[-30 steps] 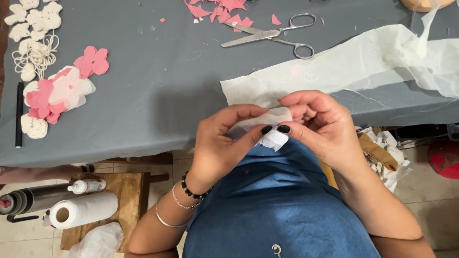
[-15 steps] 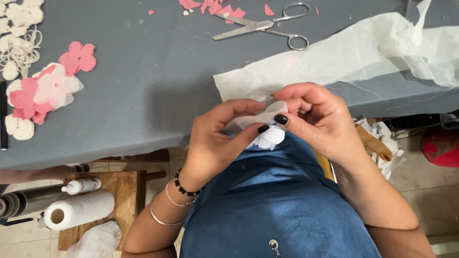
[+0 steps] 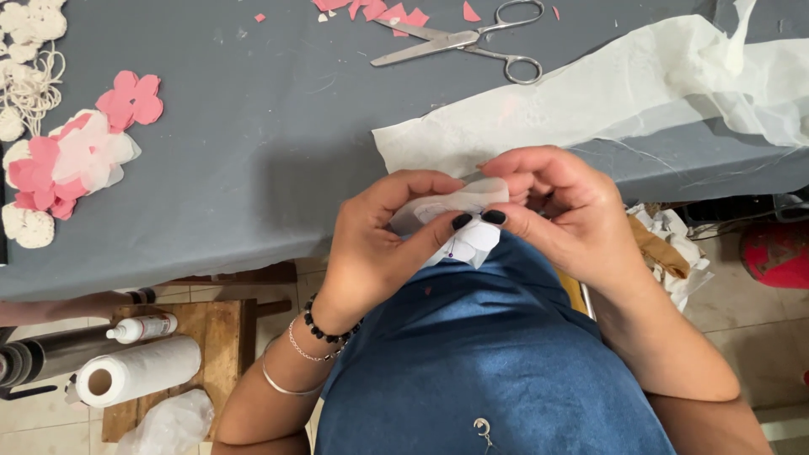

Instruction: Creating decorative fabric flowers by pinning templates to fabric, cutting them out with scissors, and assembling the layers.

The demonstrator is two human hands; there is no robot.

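Item one, the grey table (image 3: 253, 160): I see it fill the upper part of the view, with its near edge just above my hands.

Item two, the sheer white cloth (image 3: 607, 101): I see a long strip lying across the table's right side, bunched at the far right end.

Item three, the left hand (image 3: 375, 244) and right hand (image 3: 560, 211): I have both raised in front of my blue top, just off the table's near edge. Thumbs and fingers of both are pressed together on a small white fabric piece (image 3: 459, 219), pinched between them, with its lower corner hanging below the thumbs.

Item four, the paper roll (image 3: 135, 371): I see it lying on its side on a low wooden stool (image 3: 223, 324) under the table, with a small white bottle (image 3: 139, 327) beside it.

Item five, the flower cutouts (image 3: 76, 160): I see pink and white pieces stacked at the table's left, with cream crochet pieces (image 3: 25, 42) above them.

Item six, the scissors (image 3: 468, 38): I see them lying closed at the top centre, next to pink scraps (image 3: 379, 10).

Containers: I can make out none holding anything.
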